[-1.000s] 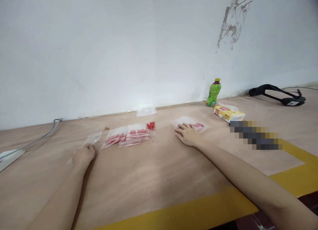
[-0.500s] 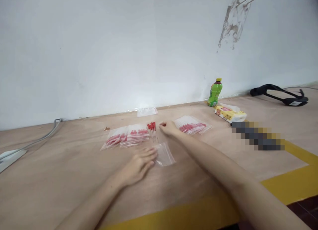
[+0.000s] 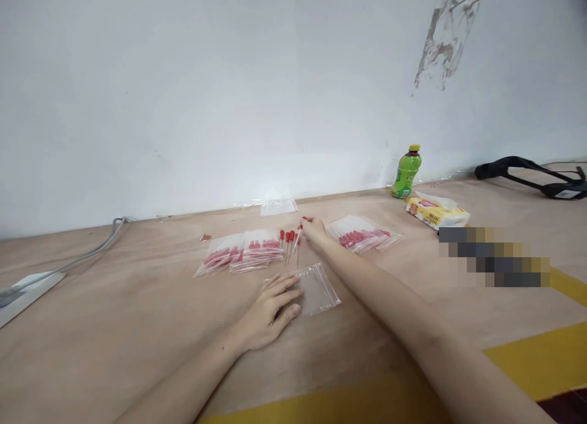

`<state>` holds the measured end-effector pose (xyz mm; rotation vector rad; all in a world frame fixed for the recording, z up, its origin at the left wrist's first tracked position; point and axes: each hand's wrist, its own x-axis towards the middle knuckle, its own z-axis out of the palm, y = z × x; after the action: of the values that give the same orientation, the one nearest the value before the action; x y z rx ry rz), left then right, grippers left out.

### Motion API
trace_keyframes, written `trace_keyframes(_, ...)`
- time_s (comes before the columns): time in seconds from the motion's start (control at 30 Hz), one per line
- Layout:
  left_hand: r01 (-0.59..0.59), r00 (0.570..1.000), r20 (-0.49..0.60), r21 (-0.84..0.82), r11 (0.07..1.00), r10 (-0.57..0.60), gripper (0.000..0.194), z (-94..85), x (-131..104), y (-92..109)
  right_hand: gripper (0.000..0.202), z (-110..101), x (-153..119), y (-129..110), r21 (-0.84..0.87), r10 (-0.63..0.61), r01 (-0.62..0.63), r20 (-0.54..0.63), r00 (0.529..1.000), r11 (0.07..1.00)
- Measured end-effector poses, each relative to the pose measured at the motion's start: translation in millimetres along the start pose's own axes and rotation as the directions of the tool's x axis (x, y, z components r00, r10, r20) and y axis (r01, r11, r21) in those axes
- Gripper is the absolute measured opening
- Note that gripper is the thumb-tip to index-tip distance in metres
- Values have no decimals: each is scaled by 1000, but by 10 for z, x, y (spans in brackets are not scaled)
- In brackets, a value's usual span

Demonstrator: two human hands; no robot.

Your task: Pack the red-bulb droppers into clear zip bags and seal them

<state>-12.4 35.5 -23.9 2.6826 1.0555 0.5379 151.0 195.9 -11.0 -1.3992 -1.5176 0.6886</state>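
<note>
My left hand (image 3: 274,308) lies flat with its fingers spread, the fingertips on the left edge of a clear zip bag (image 3: 317,289). Beyond the bag, my right hand (image 3: 314,230) pinches a dropper (image 3: 299,236) by its red bulb, the thin clear tube slanting down toward me. Several more droppers (image 3: 287,237) with red bulbs lie side by side just left of it. Filled zip bags with red bulbs inside form a left pile (image 3: 241,250) and a right pile (image 3: 360,233), one on each side of my right hand.
More clear bags (image 3: 279,208) lie against the wall. To the right stand a green bottle (image 3: 406,172), a yellow tissue pack (image 3: 438,211) and a black headset-like frame (image 3: 532,173). A grey cable (image 3: 98,250) runs at the left. Yellow tape (image 3: 541,360) marks the table's front edge.
My right hand has taken hold of one dropper by its bulb and tilted it up off the table. My left hand still rests on the bag; the view has shifted slightly.
</note>
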Motion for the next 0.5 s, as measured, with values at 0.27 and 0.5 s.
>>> trace_keyframes(0.27,21,997,76,25,999,-23,38,-16,6,-69,36,-871,-525,288,455,55,29,-170,984,890)
trace_keyframes(0.5,14,998,59,19,1000,-15,37,13,55,-54,35,-961,-895,557,575,112,2,-162,980,818)
